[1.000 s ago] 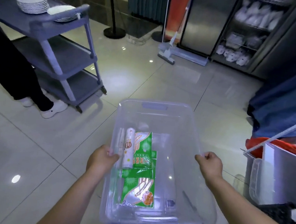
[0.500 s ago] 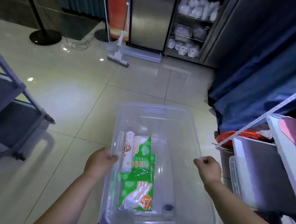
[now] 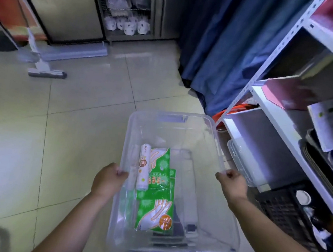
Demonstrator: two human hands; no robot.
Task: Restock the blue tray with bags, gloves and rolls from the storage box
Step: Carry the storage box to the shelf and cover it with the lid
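Storage box [image 3: 173,114] nearer the shelf [image 3: 262,148] now, rims in curled fingers of left hand [image 3: 108,181] and right hand [image 3: 232,184].

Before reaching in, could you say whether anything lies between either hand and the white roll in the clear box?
Nothing visible: the clear plastic storage box is lidless, the white roll lies uncovered by green glove packets; left hand and right hand grip its rim.
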